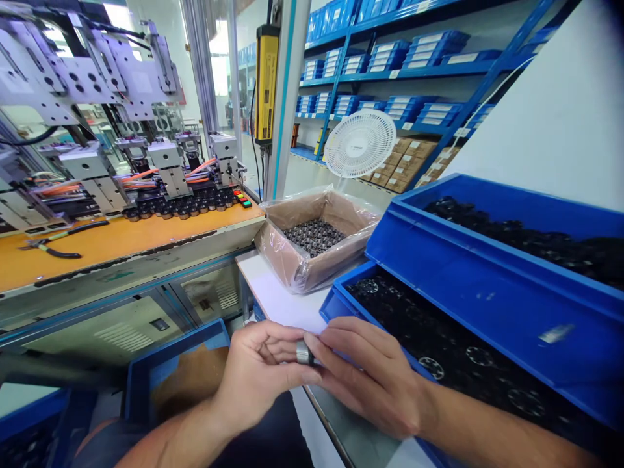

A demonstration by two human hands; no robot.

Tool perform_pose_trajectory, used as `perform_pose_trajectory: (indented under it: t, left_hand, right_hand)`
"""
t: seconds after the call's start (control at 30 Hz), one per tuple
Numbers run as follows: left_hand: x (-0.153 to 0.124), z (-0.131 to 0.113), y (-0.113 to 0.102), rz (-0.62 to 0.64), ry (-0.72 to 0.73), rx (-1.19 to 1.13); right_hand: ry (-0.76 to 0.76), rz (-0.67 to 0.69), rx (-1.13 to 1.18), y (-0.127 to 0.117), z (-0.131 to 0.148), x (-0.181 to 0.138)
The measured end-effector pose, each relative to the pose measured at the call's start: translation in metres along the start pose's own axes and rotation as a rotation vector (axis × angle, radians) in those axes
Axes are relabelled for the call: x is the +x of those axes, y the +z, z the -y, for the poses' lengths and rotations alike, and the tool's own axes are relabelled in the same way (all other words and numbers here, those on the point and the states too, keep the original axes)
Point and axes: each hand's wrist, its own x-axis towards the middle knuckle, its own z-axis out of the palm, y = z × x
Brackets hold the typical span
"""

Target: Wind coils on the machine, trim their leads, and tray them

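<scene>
My left hand (258, 370) and my right hand (370, 377) meet low in the middle of the view, fingers pinched together around a small round metal part (304, 353). Both hands grip it from opposite sides, just in front of the near corner of a blue bin (341, 292) filled with black round parts. A second blue bin (487, 273) with more black parts is stacked above and behind the first.
A plastic-lined cardboard box (292, 260) of small dark parts sits on a white table. An orange-topped machine bench (121, 240) at left carries fixtures, a row of black parts and pliers (53, 244). A white fan (359, 144) and blue shelving stand behind. A blue crate (170, 364) lies below.
</scene>
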Motion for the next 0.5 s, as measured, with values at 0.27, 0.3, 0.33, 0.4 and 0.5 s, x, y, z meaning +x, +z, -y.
perform_pose_trajectory:
  t: [0.27, 0.3, 0.33, 0.4, 0.5]
  left_hand:
    - [0.003, -0.008, -0.011, 0.055, 0.482, 0.576]
    - [0.004, -0.01, -0.013, 0.082, 0.535, 0.669]
    - [0.004, -0.013, -0.015, 0.097, 0.573, 0.741]
    - [0.004, -0.018, -0.018, 0.105, 0.612, 0.826]
    - [0.0, -0.026, -0.022, 0.148, 0.602, 0.899]
  right_hand:
    - [0.26, -0.02, 0.177, 0.003, 0.012, -0.001]
    - [0.285, -0.008, 0.193, 0.003, 0.013, 0.0]
    - [0.291, 0.0, 0.205, 0.002, 0.013, 0.0]
    - [0.272, 0.042, 0.206, -0.003, 0.008, -0.002]
    - [0.219, 0.124, 0.087, -0.02, -0.01, -0.007]
